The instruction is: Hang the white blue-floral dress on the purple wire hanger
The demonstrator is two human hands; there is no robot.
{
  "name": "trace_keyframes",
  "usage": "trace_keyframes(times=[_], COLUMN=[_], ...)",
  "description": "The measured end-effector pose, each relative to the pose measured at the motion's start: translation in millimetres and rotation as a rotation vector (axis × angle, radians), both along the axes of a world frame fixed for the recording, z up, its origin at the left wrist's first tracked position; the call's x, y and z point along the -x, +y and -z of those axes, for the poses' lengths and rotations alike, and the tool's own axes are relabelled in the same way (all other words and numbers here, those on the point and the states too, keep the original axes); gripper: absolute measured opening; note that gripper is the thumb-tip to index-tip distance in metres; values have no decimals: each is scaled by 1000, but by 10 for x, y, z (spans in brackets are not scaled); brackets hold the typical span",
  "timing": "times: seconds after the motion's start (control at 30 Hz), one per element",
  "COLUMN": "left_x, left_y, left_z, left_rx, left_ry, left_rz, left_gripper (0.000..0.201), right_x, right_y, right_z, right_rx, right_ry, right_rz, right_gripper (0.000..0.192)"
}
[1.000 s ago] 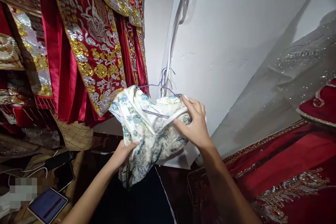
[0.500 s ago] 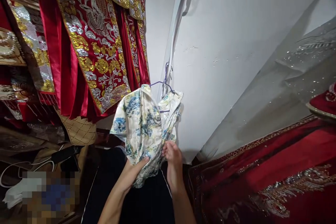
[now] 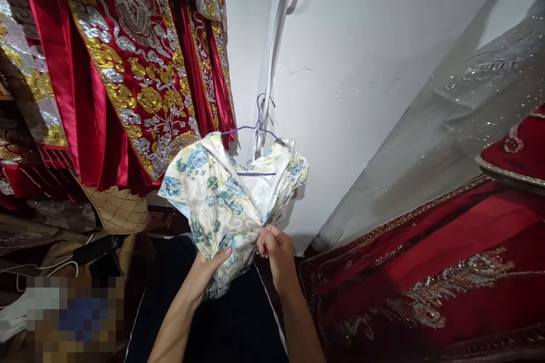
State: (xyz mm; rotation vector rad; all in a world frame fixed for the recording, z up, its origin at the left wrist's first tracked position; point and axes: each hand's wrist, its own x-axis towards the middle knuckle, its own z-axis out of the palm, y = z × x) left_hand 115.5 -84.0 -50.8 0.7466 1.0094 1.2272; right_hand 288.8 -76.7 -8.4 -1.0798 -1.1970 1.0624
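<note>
A cream short-sleeved shirt (image 3: 221,193) with blue and yellow flowers hangs from a thin purple hanger (image 3: 251,127), whose hook is caught at the white wall. Its V-shaped neckline gapes, and the hanger's lower bar shows inside. My left hand (image 3: 208,272) grips the lower left part of the shirt, thumb on the front and fingers hidden behind the cloth. At the point of the neckline, my right hand (image 3: 275,247) pinches the shirt's front edge between curled fingers.
Red garments (image 3: 136,68) with gold and silver embroidery hang at the left. Sheer glittering fabric (image 3: 417,142) slopes down the right, above red beaded cloth (image 3: 426,249). A white cable (image 3: 51,266) and a black object (image 3: 96,249) lie at lower left.
The shirt has turned to face me more and its neckline has spread wider. My right hand has closed on the front edge. The view has shifted slightly right.
</note>
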Motion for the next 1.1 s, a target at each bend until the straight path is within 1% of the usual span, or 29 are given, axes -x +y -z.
trace_keyframes(times=[0.03,0.1,0.17,0.2,0.23,0.27,0.33,0.37,0.4,0.47,0.5,0.6,0.67,0.7,0.73,0.8,0.9,0.97,1.0,1.03,1.1], left_x=[1,-6,-35,-62,-97,-140,-240,-289,-332,-389,-402,-403,-396,-395,-396,-396,-379,-347,-325,-299,-240], left_y=[21,34,-1,-33,-67,-100,-141,-144,-136,-97,-73,-21,-22,-33,-49,-84,-108,-85,-60,-25,64], left_z=[23,57,48,26,-5,-40,-102,-121,-129,-115,-97,-25,21,41,58,86,129,163,176,178,118], left_rx=[3,-44,-170,-251,-325,-387,-457,-471,-478,-501,-520,-600,-652,-664,-665,-637,-586,-561,-551,-546,-566], left_ry=[60,239,450,534,591,618,588,559,539,547,572,649,680,691,700,712,740,765,779,791,804], left_rz=[-61,-261,-506,-579,-574,-493,-251,-161,-115,-105,-96,-12,26,32,32,16,13,25,25,25,45], left_gripper=[63,67,76,77,74,66,46,37,28,14,10,12,16,17,18,19,22,24,24,25,25], right_x=[-1,2,27,49,74,100,144,158,165,153,135,39,-39,-73,-98,-111,-28,65,110,150,203], right_y=[-19,-49,-65,-67,-66,-63,-55,-54,-57,-73,-80,-52,49,131,231,473,832,977,1008,1011,955], right_z=[5,13,14,13,8,1,-23,-38,-54,-81,-89,-107,-157,-211,-291,-530,-1022,-1334,-1452,-1535,-1587], right_rx=[5,12,15,16,16,15,12,15,23,55,74,138,177,186,185,136,-18,-132,-179,-217,-271], right_ry=[3,-19,-56,-68,-74,-73,-57,-48,-45,-57,-70,-93,-72,-49,-20,41,124,181,194,196,175], right_rz=[-17,-80,-149,-176,-197,-215,-248,-262,-280,-308,-312,-265,-181,-138,-99,-60,-36,5,7,-2,-42], right_gripper=[37,36,35,35,35,34,30,29,29,30,31,30,28,27,27,27,25,22,21,21,21])
